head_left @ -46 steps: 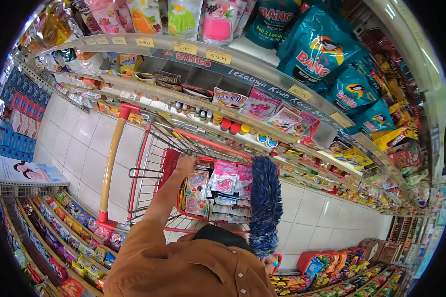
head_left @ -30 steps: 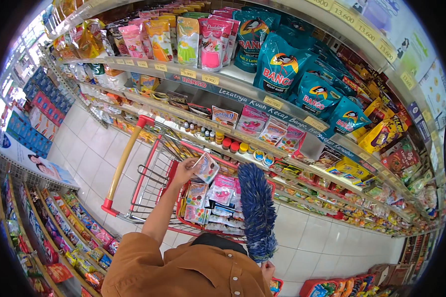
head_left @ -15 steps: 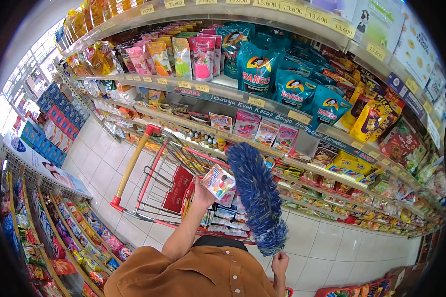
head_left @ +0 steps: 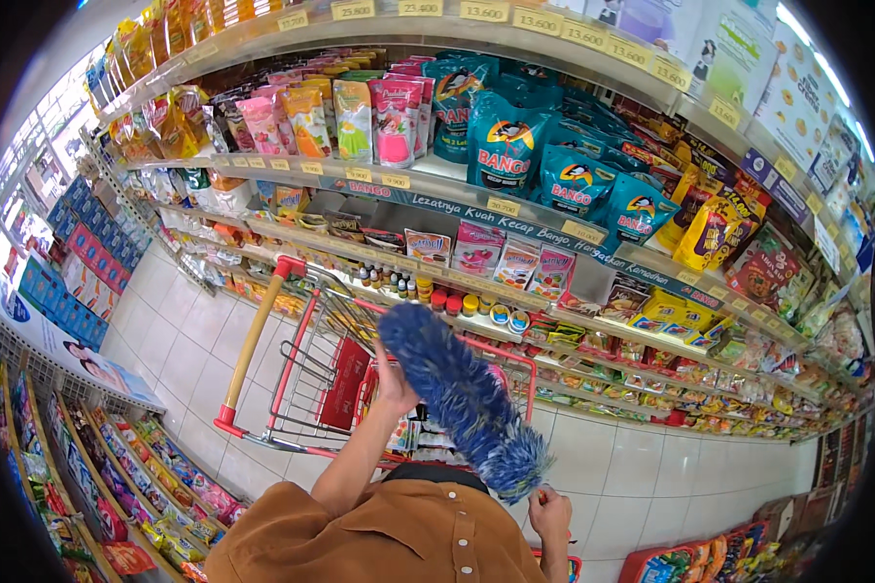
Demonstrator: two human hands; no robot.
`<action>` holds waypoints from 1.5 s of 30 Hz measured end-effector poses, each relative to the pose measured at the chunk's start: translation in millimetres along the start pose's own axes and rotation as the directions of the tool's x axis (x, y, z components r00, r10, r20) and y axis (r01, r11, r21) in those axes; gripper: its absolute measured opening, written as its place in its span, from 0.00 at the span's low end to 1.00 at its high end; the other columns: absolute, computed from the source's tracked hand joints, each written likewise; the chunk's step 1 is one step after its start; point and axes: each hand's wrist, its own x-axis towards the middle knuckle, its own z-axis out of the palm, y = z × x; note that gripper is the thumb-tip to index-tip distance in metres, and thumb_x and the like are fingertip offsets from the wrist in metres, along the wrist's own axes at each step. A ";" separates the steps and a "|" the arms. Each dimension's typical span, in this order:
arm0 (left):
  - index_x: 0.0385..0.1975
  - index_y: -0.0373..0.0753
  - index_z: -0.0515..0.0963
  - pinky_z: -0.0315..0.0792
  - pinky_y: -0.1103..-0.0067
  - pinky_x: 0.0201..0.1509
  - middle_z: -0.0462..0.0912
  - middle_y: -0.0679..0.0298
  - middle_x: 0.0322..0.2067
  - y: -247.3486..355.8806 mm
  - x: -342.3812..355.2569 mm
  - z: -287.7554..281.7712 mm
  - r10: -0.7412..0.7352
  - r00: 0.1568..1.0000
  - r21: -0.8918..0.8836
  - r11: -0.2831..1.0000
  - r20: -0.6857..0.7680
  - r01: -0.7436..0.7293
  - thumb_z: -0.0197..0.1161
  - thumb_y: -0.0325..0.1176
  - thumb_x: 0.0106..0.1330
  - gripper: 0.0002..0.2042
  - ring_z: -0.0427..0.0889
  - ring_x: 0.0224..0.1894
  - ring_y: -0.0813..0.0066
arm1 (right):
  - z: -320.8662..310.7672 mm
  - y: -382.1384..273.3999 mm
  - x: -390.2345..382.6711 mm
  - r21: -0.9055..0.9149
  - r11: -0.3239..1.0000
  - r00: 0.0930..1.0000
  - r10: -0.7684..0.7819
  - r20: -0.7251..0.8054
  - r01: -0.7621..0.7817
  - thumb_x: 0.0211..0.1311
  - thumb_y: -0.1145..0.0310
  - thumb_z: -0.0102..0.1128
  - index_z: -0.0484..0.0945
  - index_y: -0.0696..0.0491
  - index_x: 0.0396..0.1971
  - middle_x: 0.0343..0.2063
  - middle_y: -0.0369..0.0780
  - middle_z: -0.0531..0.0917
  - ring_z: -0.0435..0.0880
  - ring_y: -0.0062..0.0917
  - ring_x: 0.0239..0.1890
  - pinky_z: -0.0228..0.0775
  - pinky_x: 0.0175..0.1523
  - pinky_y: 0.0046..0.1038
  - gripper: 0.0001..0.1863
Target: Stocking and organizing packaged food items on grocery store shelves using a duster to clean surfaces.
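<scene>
My left hand (head_left: 395, 387) is raised over the red-trimmed metal trolley (head_left: 316, 306). Its fingertips and anything they grip are hidden behind a fluffy blue duster (head_left: 457, 398), which slants up to the left across it. At the lower right, my right hand (head_left: 550, 511) is closed on the duster's handle end. Small packets in the trolley are mostly covered by the duster. Just beyond it, pouches and sachets (head_left: 479, 248) stand in a shelf tier, with small bottles and jars (head_left: 447, 302) below.
Tall shelving (head_left: 506, 208) of teal, pink and yellow pouches spans the view ahead. Curved snack racks (head_left: 117, 486) lie at the lower left, stacked blue boxes (head_left: 78, 272) at the left, and a red bin of snacks (head_left: 690, 556) at the lower right. White floor tiles (head_left: 632, 466) show between them.
My left hand lifted a sachet from the trolley, which is now out of sight behind the duster. The duster has swung from upright to a leftward slant, and my right hand has risen.
</scene>
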 end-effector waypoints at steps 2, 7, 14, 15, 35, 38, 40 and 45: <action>0.68 0.39 0.54 0.53 0.60 0.69 0.62 0.55 0.65 14.0 -4.1 -9.6 -0.032 0.991 -0.027 0.999 0.128 0.035 0.32 0.84 0.48 0.57 0.60 0.67 0.57 | 1.3 -4.3 -2.0 0.002 1.000 1.000 -0.010 -0.019 0.010 0.55 0.54 0.60 0.84 0.52 0.29 0.17 0.51 0.80 0.81 0.48 0.23 0.72 0.32 0.44 0.16; 0.68 0.38 0.55 0.52 0.57 0.69 0.59 0.56 0.67 39.5 -11.9 -8.9 0.044 0.999 0.128 0.991 0.022 -0.047 0.29 0.85 0.47 0.58 0.59 0.67 0.56 | 1.8 -22.7 -4.3 -0.024 0.999 0.999 -0.030 -0.025 0.030 0.54 0.56 0.60 0.83 0.53 0.27 0.17 0.51 0.80 0.80 0.49 0.23 0.72 0.32 0.44 0.15; 0.69 0.37 0.53 0.52 0.61 0.70 0.61 0.54 0.66 64.2 -4.5 -19.8 0.018 0.999 0.041 0.999 0.034 -0.019 0.27 0.83 0.51 0.57 0.60 0.67 0.57 | 6.4 -44.4 2.8 0.020 0.999 0.999 0.042 0.018 -0.042 0.54 0.57 0.60 0.81 0.53 0.24 0.17 0.49 0.79 0.80 0.48 0.25 0.70 0.34 0.44 0.14; 0.69 0.37 0.53 0.52 0.61 0.70 0.61 0.54 0.66 66.7 -7.6 -8.3 0.100 0.994 0.087 0.991 0.043 -0.103 0.27 0.82 0.51 0.56 0.59 0.67 0.57 | 5.1 -47.6 1.1 0.021 0.999 0.999 0.042 0.017 -0.042 0.54 0.57 0.60 0.81 0.53 0.24 0.17 0.49 0.79 0.80 0.48 0.25 0.70 0.34 0.44 0.14; 0.68 0.43 0.56 0.54 0.60 0.69 0.64 0.59 0.65 74.1 0.0 1.5 0.242 0.967 -0.118 0.965 0.073 -0.233 0.33 0.74 0.61 0.45 0.62 0.66 0.60 | 39.7 -52.0 -3.8 -0.008 0.999 0.990 -0.034 -0.135 0.033 0.54 0.58 0.62 0.84 0.49 0.27 0.17 0.46 0.81 0.81 0.44 0.21 0.72 0.28 0.39 0.10; 0.66 0.42 0.59 0.58 0.63 0.68 0.68 0.58 0.61 86.9 -2.5 -9.1 0.305 0.942 -0.145 0.948 0.142 -0.285 0.34 0.68 0.67 0.38 0.66 0.64 0.60 | 29.4 -73.2 -5.8 -0.067 0.998 0.997 -0.006 -0.081 0.001 0.56 0.59 0.60 0.84 0.49 0.29 0.19 0.48 0.81 0.81 0.46 0.24 0.73 0.31 0.41 0.11; 0.62 0.41 0.63 0.66 0.65 0.63 0.73 0.60 0.57 80.9 19.4 -36.3 0.258 0.966 -0.076 0.963 -0.019 -0.259 0.42 0.54 0.73 0.27 0.73 0.58 0.63 | 25.2 -76.8 -4.7 -0.048 0.999 0.986 -0.002 -0.167 -0.006 0.57 0.60 0.58 0.81 0.53 0.25 0.16 0.48 0.79 0.80 0.45 0.21 0.70 0.29 0.40 0.12; 0.59 0.42 0.68 0.70 0.64 0.59 0.76 0.60 0.52 69.1 50.2 -46.6 0.278 0.936 -0.117 0.944 -0.216 -0.307 0.48 0.54 0.70 0.26 0.77 0.52 0.61 | 39.8 -57.4 2.1 0.202 0.971 0.959 0.173 -0.225 -0.128 0.60 0.60 0.57 0.74 0.59 0.19 0.08 0.42 0.68 0.61 0.21 0.14 0.56 0.22 0.32 0.18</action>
